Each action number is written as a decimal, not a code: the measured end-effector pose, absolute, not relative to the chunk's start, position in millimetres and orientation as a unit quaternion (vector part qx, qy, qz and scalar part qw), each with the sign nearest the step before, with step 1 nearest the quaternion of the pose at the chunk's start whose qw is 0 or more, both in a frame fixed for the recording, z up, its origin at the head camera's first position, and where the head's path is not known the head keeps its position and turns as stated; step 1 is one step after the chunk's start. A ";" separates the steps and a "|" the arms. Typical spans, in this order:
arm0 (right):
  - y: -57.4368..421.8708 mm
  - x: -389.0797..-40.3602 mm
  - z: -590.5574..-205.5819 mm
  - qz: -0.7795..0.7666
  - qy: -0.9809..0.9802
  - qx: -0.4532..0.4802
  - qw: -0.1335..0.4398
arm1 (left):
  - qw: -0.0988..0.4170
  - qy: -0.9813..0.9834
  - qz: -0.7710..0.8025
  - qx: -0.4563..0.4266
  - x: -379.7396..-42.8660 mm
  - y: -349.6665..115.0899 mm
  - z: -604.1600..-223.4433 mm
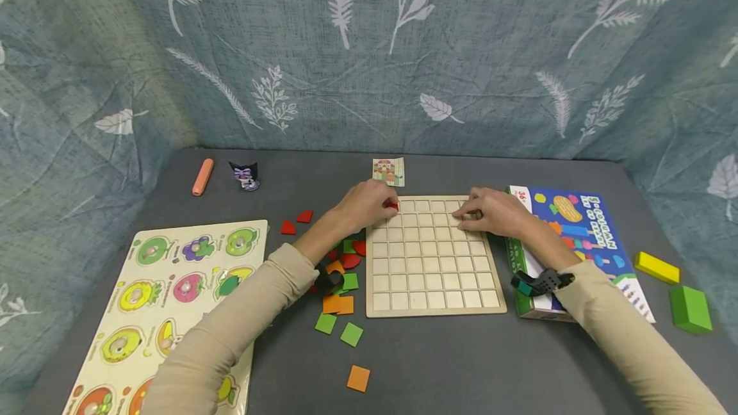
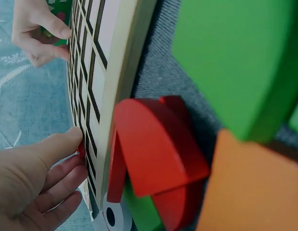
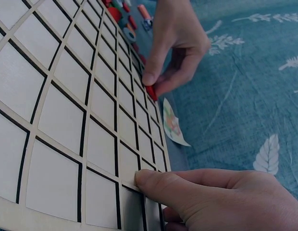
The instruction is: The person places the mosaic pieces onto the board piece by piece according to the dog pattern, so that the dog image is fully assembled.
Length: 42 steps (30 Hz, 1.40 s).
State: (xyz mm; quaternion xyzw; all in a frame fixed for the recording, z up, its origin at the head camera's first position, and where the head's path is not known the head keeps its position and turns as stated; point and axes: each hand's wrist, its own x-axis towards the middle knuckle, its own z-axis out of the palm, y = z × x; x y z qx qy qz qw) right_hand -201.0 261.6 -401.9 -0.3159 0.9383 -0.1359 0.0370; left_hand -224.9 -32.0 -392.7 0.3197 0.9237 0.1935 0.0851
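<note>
Your left hand (image 1: 369, 200) pinches a small red piece (image 1: 394, 207) between thumb and fingers, down at the grid board (image 1: 432, 266), along its far edge near the far left corner. Your right hand (image 1: 498, 213) is at the board's far right corner, fingers bent, thumb tip touching the surface; whether it grips the rim or anything else, I cannot tell. So the board lies between your hands and toward you, and the red piece is well apart from your right hand.

The right wrist view shows the red piece tilted up from the board under your left fingertips (from above, your knuckles cover much of it). The left wrist view gives you a white disc (image 2: 121, 215) with a black centre beside the board's left edge, which your forearm hides in the head view. It also shows red pieces leaning on one another there.

Farther out, loose pieces (image 1: 351, 281) in red, green and orange lie left of the board. A picture card (image 1: 389, 172) sits just beyond its far left corner. You have a fruit puzzle (image 1: 261, 242) at the near left corner of the tabletop (image 1: 461, 364), an orange stick (image 1: 202, 177) and a figurine (image 1: 246, 178) at the far left, and a printed box (image 1: 599, 235), yellow block (image 1: 657, 268) and green block (image 1: 690, 310) toward the right edge.
</note>
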 end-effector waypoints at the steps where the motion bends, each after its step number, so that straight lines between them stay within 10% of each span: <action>1: 261.5 -200.9 -402.1 -0.136 0.938 -0.316 0.038 | 0.085 0.923 0.194 0.320 -225.2 -32.1 -393.6; 21: 264.0 -201.5 -400.7 -0.137 0.937 -0.318 0.038 | 0.067 0.931 0.134 0.333 -216.6 -30.8 -385.9; 42: 264.2 -202.3 -401.6 -0.130 0.938 -0.318 0.046 | 0.041 0.949 0.167 0.266 -124.1 -183.0 -388.1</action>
